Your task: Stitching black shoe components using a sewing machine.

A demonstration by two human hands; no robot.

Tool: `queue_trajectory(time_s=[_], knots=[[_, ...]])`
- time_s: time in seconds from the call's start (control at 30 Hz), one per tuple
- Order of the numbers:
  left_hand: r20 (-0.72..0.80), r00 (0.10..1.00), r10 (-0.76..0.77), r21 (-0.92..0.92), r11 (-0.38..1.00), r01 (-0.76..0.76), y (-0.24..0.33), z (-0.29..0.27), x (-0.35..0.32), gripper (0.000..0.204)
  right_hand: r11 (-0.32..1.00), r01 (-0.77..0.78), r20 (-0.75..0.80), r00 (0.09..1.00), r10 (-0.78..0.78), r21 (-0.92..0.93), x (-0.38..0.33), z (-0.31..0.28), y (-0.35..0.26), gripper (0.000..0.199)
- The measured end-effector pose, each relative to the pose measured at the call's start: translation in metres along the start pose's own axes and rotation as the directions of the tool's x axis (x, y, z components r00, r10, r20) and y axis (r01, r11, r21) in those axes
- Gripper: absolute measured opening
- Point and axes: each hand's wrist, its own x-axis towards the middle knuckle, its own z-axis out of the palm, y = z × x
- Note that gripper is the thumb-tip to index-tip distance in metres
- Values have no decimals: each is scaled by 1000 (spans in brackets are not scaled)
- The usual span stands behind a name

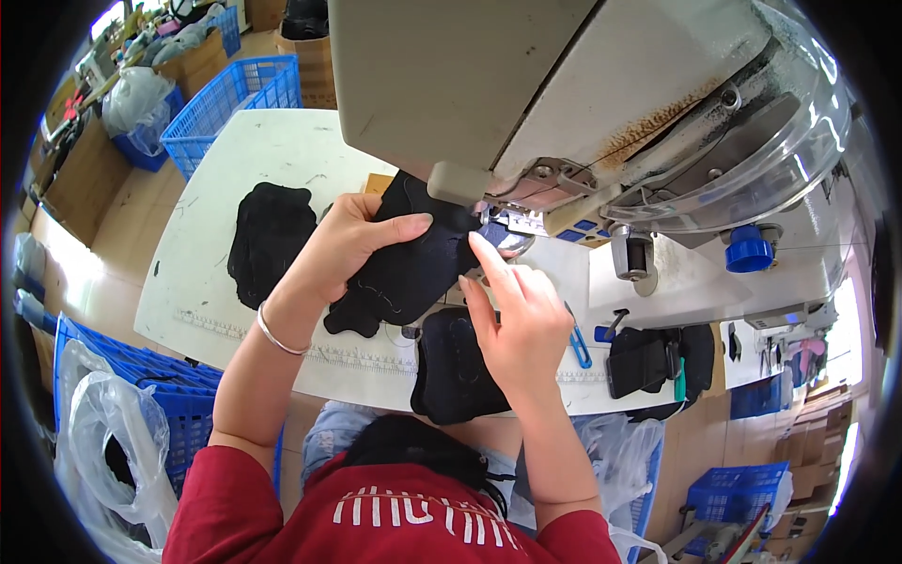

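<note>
A black fabric piece (413, 268) with a wavy outline and light stitch lines lies under the head of a sewing machine (460, 183). My left hand (362, 235) grips its left side, thumb on top and the other fingers hidden. At the right edge of the same piece is my right hand (526, 315), its index finger and thumb on the cloth close to the needle area. A stack of similar black pieces (271, 240) rests on the left of the white table (202, 221). Another black stack (458, 367) sits at the table's front edge, beside my right wrist.
A ruler strip (366, 359) runs along the table front. Right of my right hand are a blue cutter (578, 343) and a black phone-like object (639, 368). Blue crates (235, 94) stand around the table, and plastic bags (113, 442) hang at lower left.
</note>
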Motion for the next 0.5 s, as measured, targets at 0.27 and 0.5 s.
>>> queue_trajectory(time_s=[0.27, 0.5], knots=[[-35, 999, -17, -10, 1000, 17, -3, -1, -1, 22, 997, 3, 2, 1000, -3, -75, -4, 7, -1, 42], [-74, 996, 41, -51, 998, -45, -11, 3, -4, 23, 993, -3, 7, 1000, 3, -117, -4, 7, -1, 51]])
